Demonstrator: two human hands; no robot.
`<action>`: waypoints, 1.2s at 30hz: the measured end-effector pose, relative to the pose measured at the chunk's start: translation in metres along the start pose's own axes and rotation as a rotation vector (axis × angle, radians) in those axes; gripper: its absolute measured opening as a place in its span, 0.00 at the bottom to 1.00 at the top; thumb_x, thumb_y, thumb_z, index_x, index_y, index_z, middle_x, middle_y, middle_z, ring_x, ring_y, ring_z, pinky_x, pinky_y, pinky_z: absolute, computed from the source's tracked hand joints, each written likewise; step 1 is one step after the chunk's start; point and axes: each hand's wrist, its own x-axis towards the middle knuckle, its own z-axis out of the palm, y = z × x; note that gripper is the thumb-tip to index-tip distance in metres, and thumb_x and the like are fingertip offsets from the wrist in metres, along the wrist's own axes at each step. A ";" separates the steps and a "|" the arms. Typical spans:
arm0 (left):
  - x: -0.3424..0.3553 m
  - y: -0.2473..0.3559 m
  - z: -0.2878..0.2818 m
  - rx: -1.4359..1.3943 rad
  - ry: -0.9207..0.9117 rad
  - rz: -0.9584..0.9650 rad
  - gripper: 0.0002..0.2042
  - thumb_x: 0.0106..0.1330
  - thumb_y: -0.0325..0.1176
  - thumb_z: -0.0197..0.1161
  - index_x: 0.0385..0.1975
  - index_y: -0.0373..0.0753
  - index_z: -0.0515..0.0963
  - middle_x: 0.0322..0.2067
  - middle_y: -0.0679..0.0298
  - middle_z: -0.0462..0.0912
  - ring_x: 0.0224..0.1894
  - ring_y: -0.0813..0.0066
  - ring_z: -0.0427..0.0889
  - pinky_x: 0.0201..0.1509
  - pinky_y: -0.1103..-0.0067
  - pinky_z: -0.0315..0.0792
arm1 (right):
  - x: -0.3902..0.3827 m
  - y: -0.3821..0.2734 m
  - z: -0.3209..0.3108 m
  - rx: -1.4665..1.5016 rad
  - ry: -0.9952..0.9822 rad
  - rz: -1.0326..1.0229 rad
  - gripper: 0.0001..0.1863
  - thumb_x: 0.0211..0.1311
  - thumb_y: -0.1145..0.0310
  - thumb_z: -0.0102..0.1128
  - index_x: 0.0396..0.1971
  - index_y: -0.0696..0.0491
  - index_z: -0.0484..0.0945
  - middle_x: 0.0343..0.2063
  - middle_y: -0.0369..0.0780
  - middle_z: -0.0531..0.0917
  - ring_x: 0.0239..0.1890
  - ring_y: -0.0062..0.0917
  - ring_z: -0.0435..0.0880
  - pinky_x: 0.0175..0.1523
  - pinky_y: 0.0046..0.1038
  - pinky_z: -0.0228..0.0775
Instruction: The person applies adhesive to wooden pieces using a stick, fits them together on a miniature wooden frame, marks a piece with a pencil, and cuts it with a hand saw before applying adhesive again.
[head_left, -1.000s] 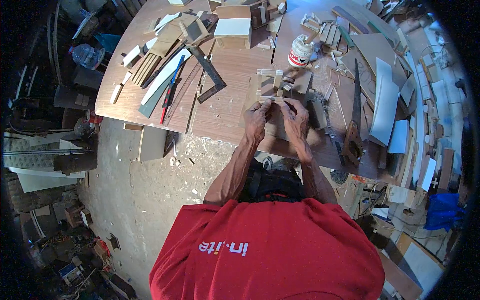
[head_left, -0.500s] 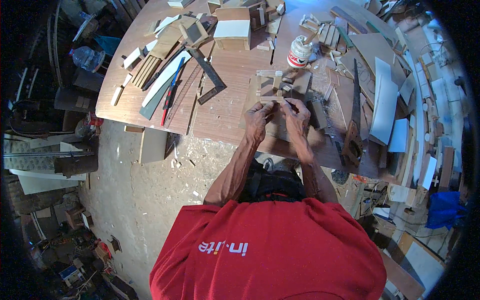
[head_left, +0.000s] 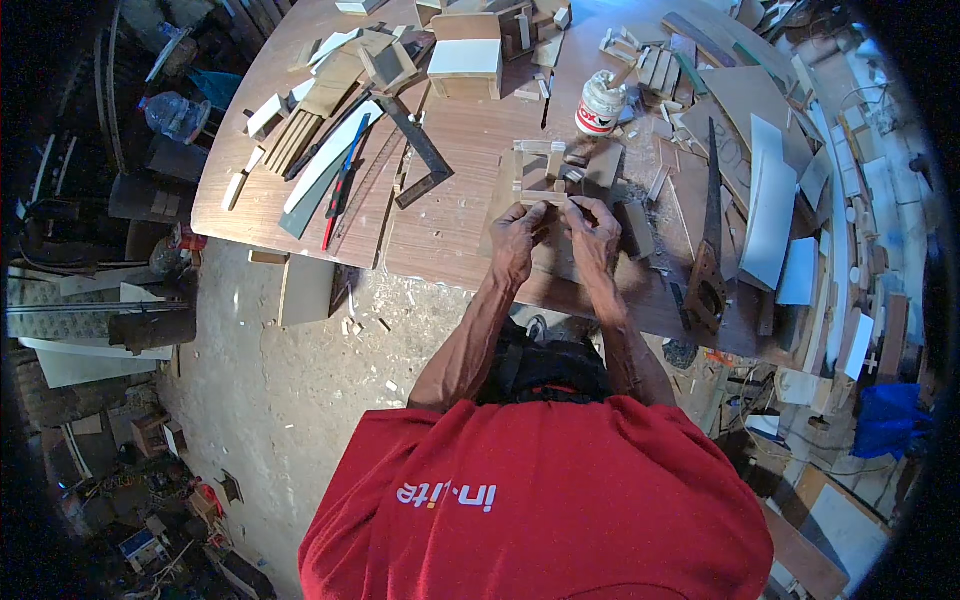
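Note:
A small frame of wooden strips (head_left: 545, 197) rests on a flat board (head_left: 497, 205) near the front of the workbench. At its near left corner, my left hand (head_left: 514, 240) has thumb and fingers closed on the near strip. My right hand (head_left: 594, 232) pinches the same strip close to its right end. The fingertips partly cover the frame's near side, so any small piece between them is hidden. Just beyond the hands stands a white glue jar (head_left: 600, 105) with a red label and a stick in its mouth.
A handsaw (head_left: 708, 250) lies to the right, beside wooden offcuts and white panels (head_left: 766, 205). On the left are a dark carpenter's square (head_left: 428, 172), a red-and-blue cutter (head_left: 343, 185) and strips. A small white-topped wooden box (head_left: 465, 65) sits farther back. Scraps litter the floor.

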 end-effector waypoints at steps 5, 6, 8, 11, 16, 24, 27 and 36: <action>-0.003 0.004 0.008 -0.096 0.039 0.015 0.07 0.66 0.32 0.61 0.38 0.37 0.80 0.34 0.65 0.84 0.34 0.79 0.80 0.37 0.81 0.71 | 0.001 0.002 0.000 -0.009 0.007 0.039 0.13 0.59 0.66 0.62 0.39 0.60 0.80 0.32 0.42 0.83 0.32 0.23 0.84 0.31 0.23 0.75; -0.003 0.005 0.010 -0.096 0.037 0.017 0.07 0.66 0.32 0.61 0.38 0.37 0.80 0.34 0.65 0.84 0.34 0.79 0.80 0.37 0.81 0.71 | 0.001 0.002 -0.001 -0.002 0.000 0.035 0.13 0.59 0.67 0.62 0.39 0.60 0.79 0.32 0.42 0.83 0.32 0.23 0.84 0.31 0.23 0.75; -0.003 0.005 0.011 -0.079 0.056 -0.009 0.07 0.66 0.33 0.61 0.38 0.37 0.80 0.34 0.65 0.84 0.34 0.78 0.80 0.39 0.81 0.71 | 0.001 0.001 -0.002 0.006 -0.006 0.027 0.13 0.59 0.67 0.62 0.39 0.60 0.79 0.32 0.42 0.83 0.33 0.23 0.84 0.31 0.24 0.75; -0.004 0.004 0.007 -0.070 0.056 -0.015 0.07 0.67 0.33 0.60 0.38 0.37 0.80 0.34 0.65 0.84 0.34 0.78 0.80 0.39 0.82 0.71 | 0.000 0.000 -0.001 0.017 -0.004 0.037 0.12 0.59 0.68 0.62 0.39 0.60 0.79 0.31 0.42 0.83 0.33 0.24 0.84 0.32 0.25 0.76; -0.003 0.002 0.004 -0.058 0.016 -0.002 0.08 0.67 0.34 0.59 0.39 0.37 0.78 0.35 0.62 0.84 0.36 0.75 0.81 0.41 0.78 0.72 | -0.002 -0.005 0.000 0.046 -0.013 0.055 0.12 0.60 0.68 0.62 0.39 0.60 0.79 0.34 0.42 0.83 0.33 0.25 0.84 0.32 0.25 0.77; -0.006 0.003 0.008 -0.031 0.044 0.000 0.09 0.69 0.34 0.57 0.41 0.36 0.78 0.37 0.60 0.84 0.38 0.73 0.81 0.43 0.76 0.74 | 0.002 0.011 -0.003 0.131 -0.010 0.066 0.09 0.60 0.69 0.62 0.38 0.58 0.80 0.33 0.39 0.82 0.33 0.23 0.83 0.35 0.25 0.74; -0.010 0.003 0.012 0.039 0.025 0.047 0.09 0.68 0.33 0.57 0.43 0.36 0.78 0.38 0.60 0.84 0.40 0.73 0.82 0.44 0.76 0.74 | 0.005 0.023 -0.010 0.095 -0.002 0.058 0.10 0.58 0.69 0.63 0.38 0.58 0.80 0.32 0.39 0.82 0.33 0.23 0.82 0.36 0.25 0.73; -0.015 0.001 0.013 -0.104 0.049 -0.070 0.10 0.68 0.32 0.54 0.46 0.39 0.75 0.39 0.63 0.82 0.41 0.72 0.80 0.49 0.71 0.72 | -0.009 0.003 -0.017 0.043 -0.041 -0.026 0.11 0.58 0.68 0.63 0.38 0.58 0.80 0.31 0.38 0.83 0.30 0.21 0.81 0.34 0.24 0.73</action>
